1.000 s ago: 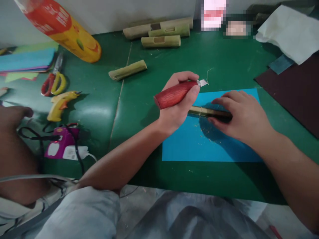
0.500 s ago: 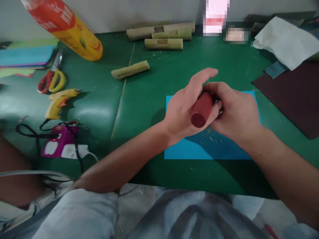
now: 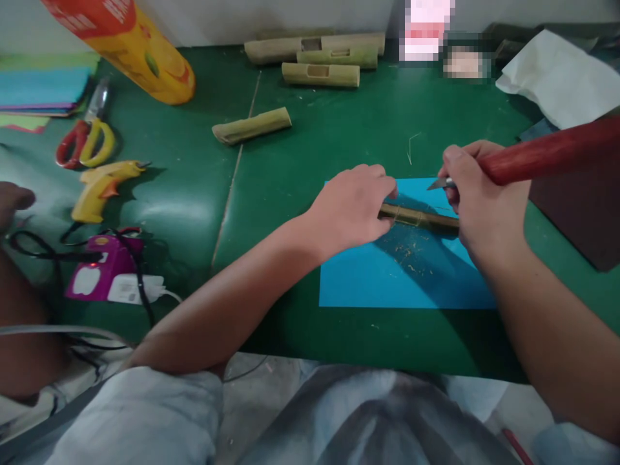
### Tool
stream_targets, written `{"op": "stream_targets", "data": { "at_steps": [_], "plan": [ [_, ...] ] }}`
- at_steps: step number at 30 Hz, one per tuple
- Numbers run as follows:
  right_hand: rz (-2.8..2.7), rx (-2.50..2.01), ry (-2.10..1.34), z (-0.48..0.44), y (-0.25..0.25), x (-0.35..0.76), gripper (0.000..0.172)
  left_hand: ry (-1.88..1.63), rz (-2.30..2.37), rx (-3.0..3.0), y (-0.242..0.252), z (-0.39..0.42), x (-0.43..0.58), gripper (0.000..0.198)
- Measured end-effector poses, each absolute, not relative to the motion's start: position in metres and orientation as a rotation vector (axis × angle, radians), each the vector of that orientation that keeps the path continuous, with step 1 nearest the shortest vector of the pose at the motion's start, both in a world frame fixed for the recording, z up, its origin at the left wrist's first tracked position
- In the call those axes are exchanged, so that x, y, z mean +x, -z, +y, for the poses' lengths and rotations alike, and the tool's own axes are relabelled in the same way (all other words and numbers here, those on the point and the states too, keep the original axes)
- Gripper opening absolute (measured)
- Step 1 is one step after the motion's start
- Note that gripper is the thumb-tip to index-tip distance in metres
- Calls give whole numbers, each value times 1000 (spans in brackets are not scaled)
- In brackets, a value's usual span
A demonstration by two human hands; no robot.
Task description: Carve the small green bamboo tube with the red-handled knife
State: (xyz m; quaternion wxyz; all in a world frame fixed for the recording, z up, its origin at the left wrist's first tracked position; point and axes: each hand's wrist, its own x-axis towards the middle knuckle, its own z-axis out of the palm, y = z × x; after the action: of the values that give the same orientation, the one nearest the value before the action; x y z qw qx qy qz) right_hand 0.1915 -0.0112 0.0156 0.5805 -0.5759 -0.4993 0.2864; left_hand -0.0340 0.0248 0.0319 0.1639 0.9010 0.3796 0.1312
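A thin bamboo strip lies across a blue paper sheet on the green table. My left hand is closed on the strip's left end and presses it down. My right hand grips a carving knife with a red wooden handle. Its small blade points left, just above the strip. Fine shavings lie on the paper below the strip.
Bamboo tubes lie at the back, and one short piece nearer. Scissors, a yellow glue gun, a purple device with cables and an orange-yellow tube sit left. Dark card lies right. Another person's arm shows at the left edge.
The knife passed from my left hand to my right hand. My left hand moved onto the bamboo strip's left end; the right lifted off the strip with the knife.
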Motion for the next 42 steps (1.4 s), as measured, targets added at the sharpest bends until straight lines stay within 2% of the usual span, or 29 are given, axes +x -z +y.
{"op": "stream_targets", "data": {
  "at_steps": [5, 11, 17, 22, 29, 36, 42],
  "plan": [
    [-1171, -1310, -762, -18, -16, 181, 34, -130, 1143, 2635, -30, 22, -24, 23],
    [-1132, -1344, -703, -19, -18, 179, 29, -68, 1134, 2612, -34, 20, -21, 25],
    [-1119, -1281, -801, -19, -14, 181, 34, -175, 1079, 2535, -26, 14, -15, 17],
    [-1168, -1264, -916, -24, -18, 182, 25, -246, 1018, 2486, -15, 13, -14, 18],
    [-1066, -1296, -989, -26, -18, 176, 39, -365, 1032, 2471, -2, 9, -11, 17],
    [-1020, -1183, -1080, -27, -18, 173, 17, -376, 1051, 2431, 0, 7, -9, 19],
    [-1090, -1190, -1106, -23, -15, 176, 40, -355, 1014, 2430, 0, 9, -9, 23]
  ]
}}
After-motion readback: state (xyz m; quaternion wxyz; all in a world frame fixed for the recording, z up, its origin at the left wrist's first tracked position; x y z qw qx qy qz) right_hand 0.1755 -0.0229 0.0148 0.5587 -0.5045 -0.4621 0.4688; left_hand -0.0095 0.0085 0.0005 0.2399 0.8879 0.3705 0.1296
